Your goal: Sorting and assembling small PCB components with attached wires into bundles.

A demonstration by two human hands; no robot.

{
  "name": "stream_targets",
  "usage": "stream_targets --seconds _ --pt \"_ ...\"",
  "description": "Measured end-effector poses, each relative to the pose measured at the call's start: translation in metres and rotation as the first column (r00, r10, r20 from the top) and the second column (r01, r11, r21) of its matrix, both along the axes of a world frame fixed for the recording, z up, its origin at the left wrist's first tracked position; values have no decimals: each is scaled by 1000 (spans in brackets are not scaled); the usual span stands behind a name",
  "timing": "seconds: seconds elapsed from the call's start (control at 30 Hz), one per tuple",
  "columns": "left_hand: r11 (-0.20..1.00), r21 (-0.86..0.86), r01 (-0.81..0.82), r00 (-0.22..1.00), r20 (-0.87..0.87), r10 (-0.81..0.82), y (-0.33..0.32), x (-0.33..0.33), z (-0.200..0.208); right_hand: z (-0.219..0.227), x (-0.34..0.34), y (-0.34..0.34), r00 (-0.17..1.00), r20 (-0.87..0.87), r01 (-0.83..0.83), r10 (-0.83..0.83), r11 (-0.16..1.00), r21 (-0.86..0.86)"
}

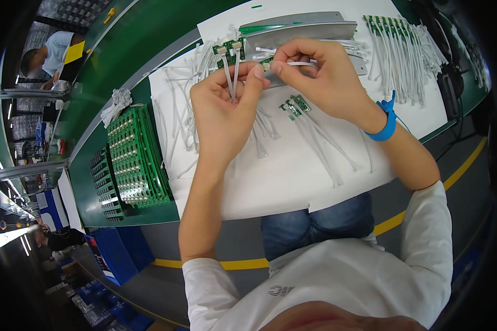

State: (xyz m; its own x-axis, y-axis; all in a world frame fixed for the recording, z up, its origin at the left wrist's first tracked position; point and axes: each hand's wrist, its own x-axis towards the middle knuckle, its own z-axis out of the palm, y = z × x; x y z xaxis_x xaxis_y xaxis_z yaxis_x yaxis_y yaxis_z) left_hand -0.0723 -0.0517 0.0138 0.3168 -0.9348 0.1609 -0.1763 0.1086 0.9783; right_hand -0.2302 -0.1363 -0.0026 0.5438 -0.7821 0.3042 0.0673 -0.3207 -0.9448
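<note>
My left hand [225,107] pinches two white cables whose connector ends [229,49] stick up above my fingers. My right hand [320,74] grips another white cable [299,64] by its plug, held against my left thumb and forefinger. A blue strap [387,122] circles my right wrist. Under the hands, on white paper [281,171], lie small green circuit boards with white cables attached [295,105]. More small boards [229,52] sit just behind my left hand.
A stack of green circuit board panels [135,157] stands at the left on the green bench [149,33]. A row of finished boards with white cables [406,52] lies at the right. Grey metal strips [309,30] lie behind the hands. Another person [47,55] works far left.
</note>
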Motion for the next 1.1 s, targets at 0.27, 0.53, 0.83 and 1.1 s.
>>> stream_targets --seconds 0.27,0.53,0.83,1.1 --pt "985 143 94 994 -72 -84 7 14 23 27 -19 -10 979 -87 89 -184 772 -629" --pt "938 39 344 719 -653 -237 10 42 30 76 -52 60 781 -364 281 -508 806 -521" --pt "896 -5 444 502 -827 -254 -8 50 -6 25 -81 78 447 -545 465 -709 705 -536" --pt "875 -58 481 440 -847 -298 -8 50 -7 -7 -67 77 736 -521 309 -432 900 -309"
